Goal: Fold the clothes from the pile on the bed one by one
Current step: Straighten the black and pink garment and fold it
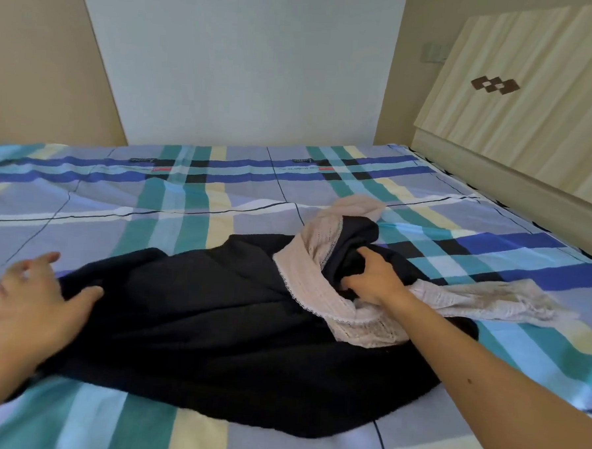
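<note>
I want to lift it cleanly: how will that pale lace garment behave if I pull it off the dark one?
Probably floppy: the pale lace garment drapes in loose folds. Likely light, since its knit looks thin and open. It may drag the dark garment, as they lie twisted together.

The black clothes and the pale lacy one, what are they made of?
The black garment looks like soft matte knit, maybe cotton: it drapes in loose folds without shine. The pale lacy garment seems thin openwork lace, with tiny holes and a scalloped edge.
</note>
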Motion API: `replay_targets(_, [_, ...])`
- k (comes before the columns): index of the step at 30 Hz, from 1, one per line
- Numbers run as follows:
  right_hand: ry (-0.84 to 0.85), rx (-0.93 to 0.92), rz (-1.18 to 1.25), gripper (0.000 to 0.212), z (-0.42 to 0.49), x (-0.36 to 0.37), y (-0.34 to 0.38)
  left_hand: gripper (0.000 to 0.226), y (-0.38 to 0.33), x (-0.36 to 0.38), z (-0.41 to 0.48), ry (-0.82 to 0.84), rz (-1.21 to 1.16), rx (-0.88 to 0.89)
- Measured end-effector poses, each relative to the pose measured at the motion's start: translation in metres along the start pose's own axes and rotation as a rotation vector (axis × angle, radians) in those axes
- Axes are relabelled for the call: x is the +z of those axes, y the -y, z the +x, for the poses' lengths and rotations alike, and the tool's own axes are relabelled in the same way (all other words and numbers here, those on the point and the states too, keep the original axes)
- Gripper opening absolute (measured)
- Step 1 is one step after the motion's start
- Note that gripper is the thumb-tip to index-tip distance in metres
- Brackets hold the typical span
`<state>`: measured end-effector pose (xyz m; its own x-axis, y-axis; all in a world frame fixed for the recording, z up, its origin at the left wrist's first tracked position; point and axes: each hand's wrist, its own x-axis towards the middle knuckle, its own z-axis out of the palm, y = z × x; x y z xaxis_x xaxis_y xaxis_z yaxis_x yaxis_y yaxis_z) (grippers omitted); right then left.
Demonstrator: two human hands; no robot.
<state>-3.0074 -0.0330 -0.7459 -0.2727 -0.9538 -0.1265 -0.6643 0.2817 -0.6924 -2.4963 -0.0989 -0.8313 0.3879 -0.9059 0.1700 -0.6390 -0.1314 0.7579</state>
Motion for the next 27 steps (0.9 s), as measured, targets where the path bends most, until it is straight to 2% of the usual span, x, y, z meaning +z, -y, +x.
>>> replay_targets(1, [-0.005,-0.001,0.092,0.081,0.0,0.003,0.005,0.059,-0.045,0.0,-0.041,0.042,-0.003,-0.06])
replay_targets(2, [0.002,-0.015,0.208,0.074,-0.003,0.007,0.012,0.027,-0.104,-0.018,-0.095,0.2,-0.06,-0.008])
replay_targets(3, [0.006,-0.039,0.32,0.063,-0.011,0.009,0.02,0.008,-0.161,-0.025,-0.139,0.36,-0.128,0.08])
replay_targets(4, [0.025,-0.076,0.396,0.053,-0.02,0.016,0.032,0.012,-0.176,-0.026,-0.155,0.521,-0.241,-0.007])
replay_targets(6, [0.074,-0.168,0.528,0.046,-0.044,0.029,0.055,0.035,-0.195,-0.018,-0.168,0.705,-0.424,-0.209])
replay_targets(8, [0.181,-0.261,0.641,0.044,-0.074,0.047,0.075,0.061,-0.197,-0.009,-0.167,0.766,-0.563,-0.38])
replay_targets(9, [0.267,-0.319,0.669,0.042,-0.089,0.057,0.082,0.066,-0.199,-0.009,-0.168,0.81,-0.639,-0.409])
replay_targets(11, [0.485,-0.427,0.63,0.039,-0.117,0.077,0.092,0.056,-0.201,-0.011,-0.17,0.896,-0.781,-0.404])
replay_targets(12, [0.599,-0.474,0.6,0.038,-0.128,0.086,0.096,0.046,-0.197,-0.011,-0.168,0.884,-0.804,-0.406])
replay_targets(14, [0.75,-0.528,0.524,0.034,-0.138,0.096,0.1,0.03,-0.187,-0.011,-0.163,0.747,-0.746,-0.4])
replay_targets(15, [0.771,-0.537,0.487,0.033,-0.137,0.095,0.101,0.024,-0.18,-0.012,-0.16,0.67,-0.689,-0.381])
replay_targets(18, [0.672,-0.556,0.449,0.03,-0.133,0.081,0.105,0.017,-0.17,-0.018,-0.146,0.547,-0.673,-0.359])
replay_targets(21, [0.41,-0.521,0.367,0.043,-0.118,0.061,0.106,0.013,-0.176,-0.022,-0.135,0.507,-0.803,-0.381])
replay_targets(24, [0.187,-0.442,0.334,0.056,-0.095,0.043,0.096,0.031,-0.186,-0.026,-0.13,0.517,-0.936,-0.464])
replay_targets(27, [0.094,-0.401,0.294,0.054,-0.069,0.027,0.081,0.043,-0.194,-0.032,-0.131,0.56,-1.027,-0.506])
